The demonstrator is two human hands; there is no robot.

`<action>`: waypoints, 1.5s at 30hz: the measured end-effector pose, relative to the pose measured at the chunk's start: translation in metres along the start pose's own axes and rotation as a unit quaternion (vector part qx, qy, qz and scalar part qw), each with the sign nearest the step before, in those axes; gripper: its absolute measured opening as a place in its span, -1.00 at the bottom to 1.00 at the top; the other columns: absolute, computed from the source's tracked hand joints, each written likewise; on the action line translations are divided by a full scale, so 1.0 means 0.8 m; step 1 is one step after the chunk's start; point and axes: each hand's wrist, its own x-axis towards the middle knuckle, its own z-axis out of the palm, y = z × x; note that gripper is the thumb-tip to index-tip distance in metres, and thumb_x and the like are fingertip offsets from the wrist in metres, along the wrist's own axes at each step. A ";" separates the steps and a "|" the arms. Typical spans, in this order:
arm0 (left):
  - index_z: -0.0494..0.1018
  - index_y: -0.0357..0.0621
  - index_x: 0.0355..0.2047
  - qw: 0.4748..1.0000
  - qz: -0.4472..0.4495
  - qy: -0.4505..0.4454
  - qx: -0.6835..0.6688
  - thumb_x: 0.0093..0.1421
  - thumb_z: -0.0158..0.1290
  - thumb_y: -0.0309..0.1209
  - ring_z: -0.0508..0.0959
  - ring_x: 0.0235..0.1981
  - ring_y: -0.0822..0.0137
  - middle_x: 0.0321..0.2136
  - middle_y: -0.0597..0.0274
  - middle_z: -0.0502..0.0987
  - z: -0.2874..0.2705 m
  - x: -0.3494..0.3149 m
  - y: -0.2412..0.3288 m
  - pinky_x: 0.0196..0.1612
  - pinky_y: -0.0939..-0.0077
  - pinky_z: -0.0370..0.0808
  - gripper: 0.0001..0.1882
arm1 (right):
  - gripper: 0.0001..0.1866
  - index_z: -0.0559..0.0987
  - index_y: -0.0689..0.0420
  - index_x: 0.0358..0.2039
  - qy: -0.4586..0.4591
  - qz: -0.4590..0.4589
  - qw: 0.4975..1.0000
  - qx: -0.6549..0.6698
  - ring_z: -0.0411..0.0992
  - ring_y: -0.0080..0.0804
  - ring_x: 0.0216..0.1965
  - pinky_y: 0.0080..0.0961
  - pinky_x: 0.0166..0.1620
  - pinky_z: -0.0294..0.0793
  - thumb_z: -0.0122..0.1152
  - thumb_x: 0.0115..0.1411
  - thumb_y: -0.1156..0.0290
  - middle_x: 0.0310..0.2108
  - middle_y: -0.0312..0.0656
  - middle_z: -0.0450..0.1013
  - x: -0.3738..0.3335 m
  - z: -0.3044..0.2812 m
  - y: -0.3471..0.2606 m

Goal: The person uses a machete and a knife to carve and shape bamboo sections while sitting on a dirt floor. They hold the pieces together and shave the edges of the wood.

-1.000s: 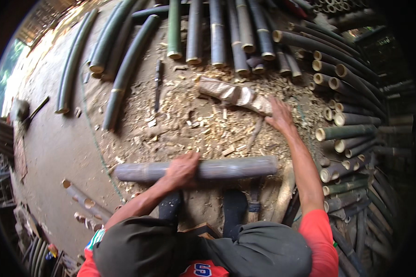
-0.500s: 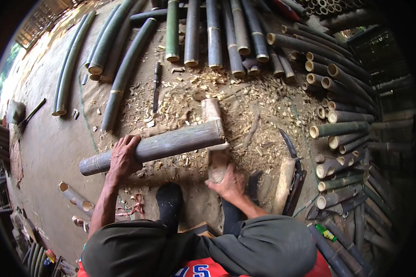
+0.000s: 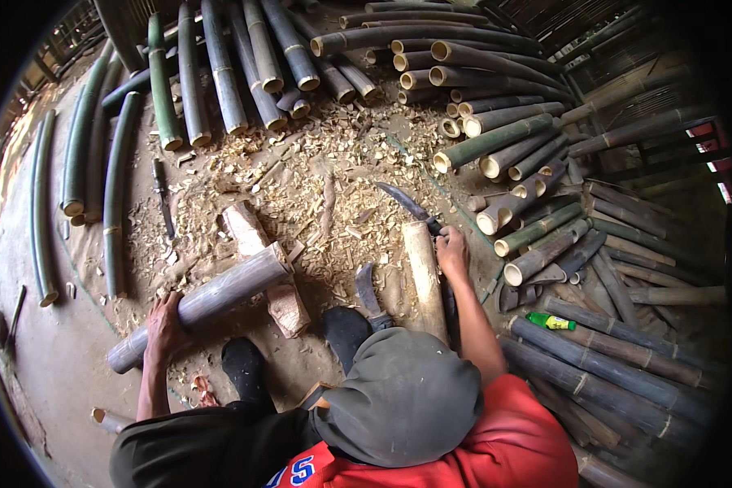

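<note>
My left hand [image 3: 165,327] is wrapped over the near left part of a thick grey-green bamboo section [image 3: 228,294]. The section's right end rests across a pale wooden block [image 3: 287,307] on the ground. On the right, the fingers of my right hand [image 3: 453,250] are bent around the dark handle of a curved knife [image 3: 403,198]; the grip is partly hidden. That knife's blade points away to the left. Beside my right hand stretches a pale, stripped log [image 3: 422,268]. A second curved blade [image 3: 368,286] lies by my right foot.
Wood chips [image 3: 301,183] cover the ground ahead. Dark bamboo poles [image 3: 224,73] lie in a row at the far side, with a stack of cut bamboo [image 3: 537,159] to the right. A long, narrow tool [image 3: 163,198] lies left; a green bottle [image 3: 551,321] rests on poles.
My right hand has left the wooden block and reached right to the curved knife's handle. My left hand stays on the bamboo section. The view has turned to the right.
</note>
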 end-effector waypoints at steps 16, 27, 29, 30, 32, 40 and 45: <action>0.46 -0.13 -0.02 0.991 0.097 0.070 -0.052 -0.28 0.53 0.00 0.56 0.04 -0.07 -0.14 0.00 0.58 -0.004 0.007 0.041 0.14 0.00 0.44 -0.15 | -0.37 0.33 0.22 0.19 -0.067 -0.171 0.982 -0.041 0.59 0.08 -0.21 -0.03 -0.15 0.62 0.31 0.17 0.26 -0.26 0.05 0.52 0.094 -0.037 -0.039; 0.44 -0.21 0.00 0.995 0.087 -0.042 -0.037 -0.16 0.50 0.11 0.55 0.01 -0.12 -0.13 -0.05 0.58 0.001 0.056 0.043 0.16 0.05 0.44 -0.13 | -0.59 0.31 0.12 0.12 -0.433 0.027 0.866 0.247 0.48 -0.57 -0.59 -0.60 -0.59 0.57 0.19 0.46 0.17 -0.43 -0.29 0.45 -0.150 0.036 -0.235; 0.45 -0.19 -0.03 0.994 0.103 -0.015 -0.043 -0.15 0.50 0.07 0.57 0.00 -0.06 -0.15 -0.02 0.58 0.000 0.054 0.042 0.13 0.05 0.44 -0.18 | -0.49 0.27 0.15 0.25 -0.434 -0.017 0.868 0.240 0.49 -0.59 -0.58 -0.55 -0.56 0.55 0.17 0.47 0.15 -0.44 -0.24 0.49 -0.166 0.056 -0.251; 0.46 -0.18 -0.03 0.994 0.103 -0.007 -0.043 -0.16 0.50 0.07 0.57 0.00 -0.05 -0.15 -0.02 0.58 0.000 0.053 0.044 0.13 0.06 0.44 -0.18 | -0.50 0.29 0.23 0.24 -0.418 -0.050 0.868 0.264 0.47 -0.61 -0.57 -0.56 -0.54 0.50 0.17 0.48 0.19 -0.44 -0.25 0.50 -0.171 0.061 -0.257; 0.46 -0.17 -0.02 0.993 0.104 0.013 -0.047 -0.20 0.52 0.05 0.58 -0.01 -0.01 -0.14 -0.01 0.58 0.003 0.054 0.044 0.12 0.06 0.45 -0.17 | -0.52 0.33 0.30 0.21 -0.323 -0.236 0.897 0.186 0.60 -0.19 -0.48 -0.30 -0.41 0.58 0.22 0.45 0.28 -0.38 -0.01 0.58 -0.166 0.069 -0.266; 0.46 -0.18 -0.05 0.996 0.052 -0.026 -0.061 -0.22 0.53 0.03 0.60 -0.04 -0.07 -0.18 -0.05 0.59 0.005 0.061 0.046 0.08 0.03 0.49 -0.18 | -0.42 0.32 0.35 0.23 -0.204 -0.421 0.864 0.185 0.63 0.15 -0.38 -0.09 -0.33 0.63 0.34 0.33 0.39 -0.28 0.14 0.59 -0.148 0.068 -0.327; 0.46 -0.18 -0.11 0.997 0.053 -0.036 -0.049 -0.21 0.52 0.02 0.61 -0.08 -0.09 -0.24 -0.04 0.59 0.002 0.066 0.050 0.01 0.03 0.53 -0.23 | -0.63 0.36 0.28 0.01 -0.230 -0.430 0.873 0.031 0.60 0.01 -0.52 -0.13 -0.44 0.63 0.30 0.35 0.41 -0.44 0.05 0.53 -0.135 0.125 -0.305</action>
